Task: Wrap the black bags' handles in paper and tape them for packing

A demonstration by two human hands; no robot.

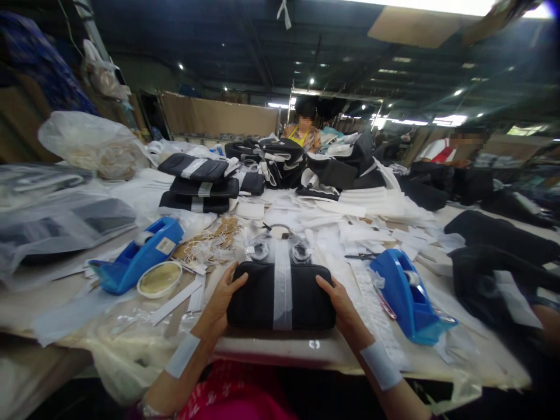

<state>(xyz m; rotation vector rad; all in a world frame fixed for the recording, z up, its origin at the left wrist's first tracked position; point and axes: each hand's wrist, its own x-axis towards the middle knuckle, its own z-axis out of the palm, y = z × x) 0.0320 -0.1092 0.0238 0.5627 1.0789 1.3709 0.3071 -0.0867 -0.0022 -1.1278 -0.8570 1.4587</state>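
Observation:
Between both hands is a flat black bag [254, 300], with a pale translucent strip [282, 289] running around its middle. My left hand [226, 291] grips the bag's left end, thumb on the front and fingers mostly hidden behind. At the opposite end my right hand [340, 298] holds it the same way. Behind the bag's top edge lie fittings in clear wrap [260, 251] and a thin dark loop [277, 227]; whether they are joined to the bag I cannot tell. Pale strips are stuck on both my forearms.
Blue tape dispensers stand at left [140, 256] and right [405, 294]. Near the left one are a round tub [160, 279] and tangled string tags [210, 242]. Stacked banded black bags [196, 186] sit farther back. Scissors [361, 256] lie right. A co-worker [301, 131] is across the table.

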